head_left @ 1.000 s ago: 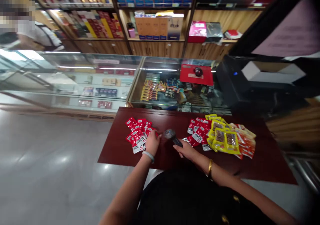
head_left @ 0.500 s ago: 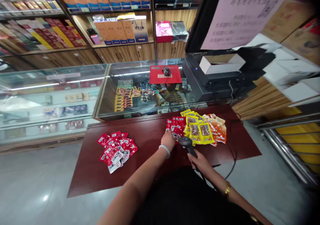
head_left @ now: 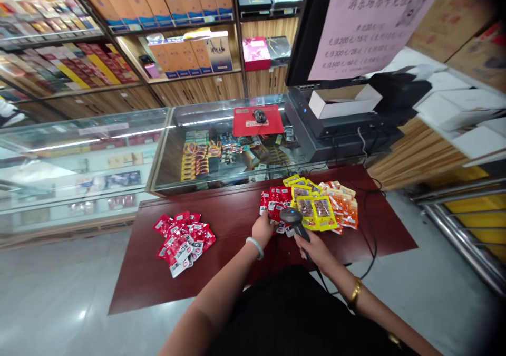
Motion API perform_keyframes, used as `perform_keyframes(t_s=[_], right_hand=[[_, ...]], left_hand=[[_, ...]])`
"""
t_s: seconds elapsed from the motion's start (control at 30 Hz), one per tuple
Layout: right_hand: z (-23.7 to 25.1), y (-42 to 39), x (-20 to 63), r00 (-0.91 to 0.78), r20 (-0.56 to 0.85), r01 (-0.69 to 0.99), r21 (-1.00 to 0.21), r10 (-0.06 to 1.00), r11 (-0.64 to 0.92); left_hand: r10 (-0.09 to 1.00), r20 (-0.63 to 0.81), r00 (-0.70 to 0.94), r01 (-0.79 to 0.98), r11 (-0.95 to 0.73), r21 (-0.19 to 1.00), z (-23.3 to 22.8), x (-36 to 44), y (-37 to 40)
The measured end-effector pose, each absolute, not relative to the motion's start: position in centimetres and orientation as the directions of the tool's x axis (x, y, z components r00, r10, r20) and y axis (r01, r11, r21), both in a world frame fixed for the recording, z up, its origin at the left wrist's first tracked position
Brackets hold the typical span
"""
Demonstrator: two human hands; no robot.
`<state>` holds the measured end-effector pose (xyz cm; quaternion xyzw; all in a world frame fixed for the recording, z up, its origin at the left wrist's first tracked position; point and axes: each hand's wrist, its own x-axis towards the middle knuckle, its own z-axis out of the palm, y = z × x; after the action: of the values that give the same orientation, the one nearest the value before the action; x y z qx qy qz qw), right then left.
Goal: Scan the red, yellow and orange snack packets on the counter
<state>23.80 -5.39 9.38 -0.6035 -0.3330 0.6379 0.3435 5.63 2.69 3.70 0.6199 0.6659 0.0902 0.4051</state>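
Observation:
My right hand grips a black handheld barcode scanner, its head over the near edge of a pile of snack packets. My left hand rests on a red packet at the left side of that pile, fingers curled on it. The pile runs from red packets through yellow packets to orange packets. A separate heap of red packets lies on the left of the dark red table.
A glass display counter stands beyond the table, with a red mouse pad and mouse on top. A black register with monitor stands at the right, its cable trailing over the table. Shelves of boxes line the back wall.
My left hand left the heap of red packets on the left and moved to the right pile. The view swung right. The scanner now points at the pile's near edge.

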Motion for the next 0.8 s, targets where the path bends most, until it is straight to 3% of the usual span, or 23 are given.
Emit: perform_keyframes(t_s=[0.23, 0.47, 0.8], right_hand=[[9.8, -3.4, 19.6, -0.155, -0.476, 0.036, -0.878, 0.865, -0.477], [10.5, -1.3, 12.2, -0.370, -0.448, 0.157, -0.894, 0.814, -0.420], [10.0, 2.2, 0.5, -0.576, -0.432, 0.241, -0.901, 0.694, -0.361]], left_hand=[[0.917, -0.391, -0.075, 0.653, 0.342, 0.676, 4.4, 0.4, 0.7], [0.910, -0.327, -0.256, 0.525, 0.415, 0.743, 4.0, -6.0, -1.2], [0.730, -0.330, -0.599, 0.416, 0.635, 0.651, 5.9, -18.1, -1.3]])
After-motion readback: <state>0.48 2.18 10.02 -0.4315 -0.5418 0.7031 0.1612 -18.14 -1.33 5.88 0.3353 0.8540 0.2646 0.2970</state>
